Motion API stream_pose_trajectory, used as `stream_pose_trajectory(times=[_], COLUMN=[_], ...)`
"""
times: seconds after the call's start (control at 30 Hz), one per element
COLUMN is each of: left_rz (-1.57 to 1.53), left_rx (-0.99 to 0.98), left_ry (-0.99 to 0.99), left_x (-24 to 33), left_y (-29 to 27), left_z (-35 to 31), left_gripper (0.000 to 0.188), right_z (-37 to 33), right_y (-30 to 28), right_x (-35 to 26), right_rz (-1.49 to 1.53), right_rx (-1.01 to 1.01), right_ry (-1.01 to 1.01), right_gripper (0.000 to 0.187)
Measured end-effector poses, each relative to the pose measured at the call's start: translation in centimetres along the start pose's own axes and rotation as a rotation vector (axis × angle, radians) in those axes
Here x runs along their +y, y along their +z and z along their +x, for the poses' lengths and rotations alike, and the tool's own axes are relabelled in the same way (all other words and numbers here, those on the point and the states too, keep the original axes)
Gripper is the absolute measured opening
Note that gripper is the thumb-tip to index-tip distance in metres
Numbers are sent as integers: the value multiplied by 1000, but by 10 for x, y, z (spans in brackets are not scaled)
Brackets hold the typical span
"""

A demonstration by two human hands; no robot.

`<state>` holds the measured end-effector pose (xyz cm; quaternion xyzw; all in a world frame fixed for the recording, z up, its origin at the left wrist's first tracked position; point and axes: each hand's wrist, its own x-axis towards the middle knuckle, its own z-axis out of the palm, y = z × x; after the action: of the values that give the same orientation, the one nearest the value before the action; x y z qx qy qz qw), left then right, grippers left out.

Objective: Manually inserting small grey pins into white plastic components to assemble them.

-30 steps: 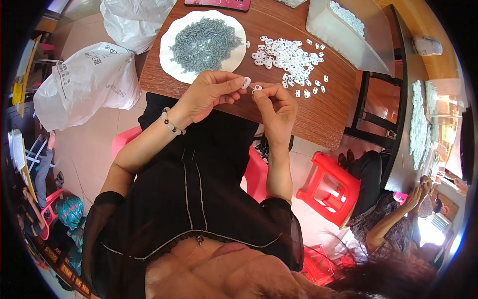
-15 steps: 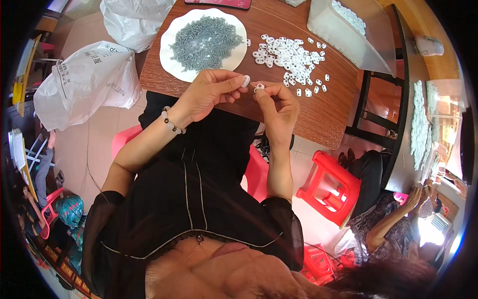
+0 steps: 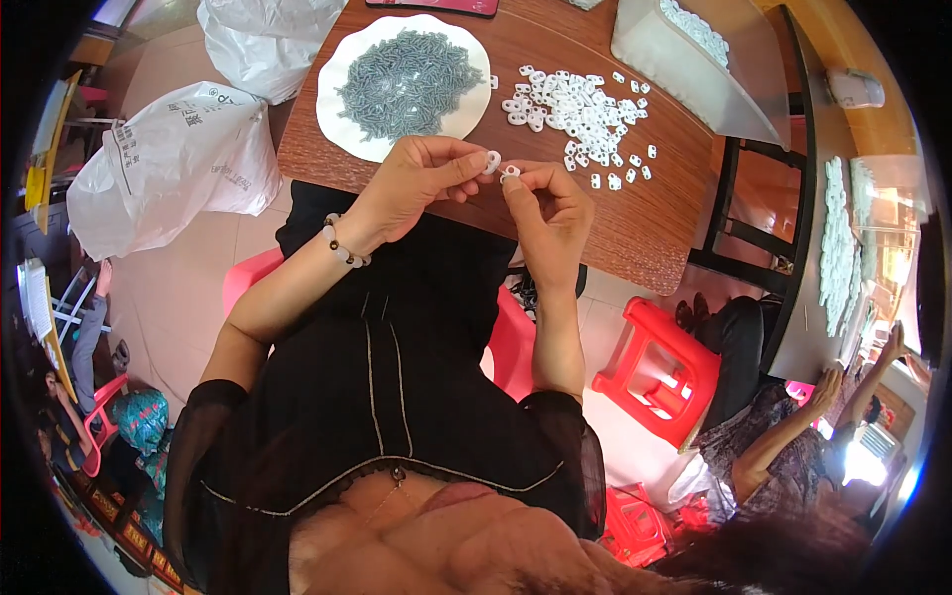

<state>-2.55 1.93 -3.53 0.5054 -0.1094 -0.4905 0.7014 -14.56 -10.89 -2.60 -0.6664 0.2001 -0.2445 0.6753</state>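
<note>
I pinch a white piece point(image 3: 493, 161) in my left hand point(image 3: 418, 185) and another piece point(image 3: 511, 172) in my right hand point(image 3: 551, 216), close together, likely for control, the pile point(image 3: 583, 111) farther right on the table point(image 3: 635, 243), perhaps for easy reach.

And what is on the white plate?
A heap of small grey pieces lies on the white plate, most of its rim bare. The heap covers the plate's middle, so that surface cannot be seen.

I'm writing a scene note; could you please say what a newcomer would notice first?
Likely the white scalloped plate heaped with grey-blue pieces, on the wooden table, left of scattered white parts. Just below, the left hand and right hand pinch small white parts.
</note>
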Motion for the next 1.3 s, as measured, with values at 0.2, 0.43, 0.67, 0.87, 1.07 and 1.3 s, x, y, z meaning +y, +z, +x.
stream_pose_trajectory(times=[0.2,0.43,0.67,0.87,1.07,1.3], left_rz=[150,312,269,282,285,307], left_rx=[26,19,12,4,37,29], left_ry=[126,164,140,161,190,218], left_x=[-3,4,10,9,6,10], left_y=[2,2,5,7,7,5], left_z=[0,-4,-8,-8,-8,-9], left_gripper=[24,23,22,20,20,19], right_z=[0,1,-1,0,1,-2], right_y=[0,-4,-4,-5,-4,4], right_x=[0,-7,-14,-11,-16,-11], right_rz=[-36,-87,-115,-87,-133,-81], right_rx=[-8,-102,-114,-109,-108,-78], right_ry=[25,103,64,53,96,60], right_gripper=[7,7,9,10,13,13])
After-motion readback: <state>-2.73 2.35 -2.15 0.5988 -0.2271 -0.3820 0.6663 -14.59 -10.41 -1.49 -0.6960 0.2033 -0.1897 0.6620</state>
